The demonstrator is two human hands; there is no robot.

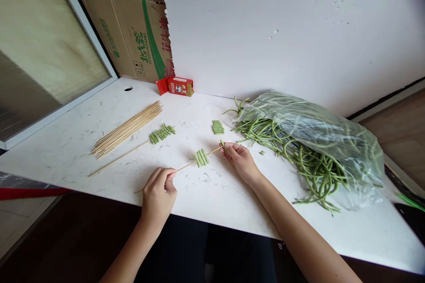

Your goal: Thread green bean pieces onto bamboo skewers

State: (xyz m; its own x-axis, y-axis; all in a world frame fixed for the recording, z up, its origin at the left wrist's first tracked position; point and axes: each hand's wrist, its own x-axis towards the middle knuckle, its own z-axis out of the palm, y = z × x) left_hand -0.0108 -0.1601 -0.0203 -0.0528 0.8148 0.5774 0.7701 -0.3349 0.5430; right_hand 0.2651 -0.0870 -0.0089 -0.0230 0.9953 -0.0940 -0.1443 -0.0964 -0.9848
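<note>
Monitoring remotely, I have left hand (pixel 158 189) pinching the skewer (pixel 186 166), its tip at the bean piece (pixel 222 143) gripped in right hand (pixel 243 162); I'd pierce mid-piece, squarely, fingertips clear of the point.

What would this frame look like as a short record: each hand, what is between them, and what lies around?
Left hand: grips a thin skewer
Right hand: pinches a bean piece at the skewer's tip
On the skewer: a row of bean pieces between the hands
Left side: loaded skewer beside a bundle of bare sticks
Beyond right hand: small row of cut beans
Right side: long beans spilling from a clear bag
Back: red box, cardboard
</note>
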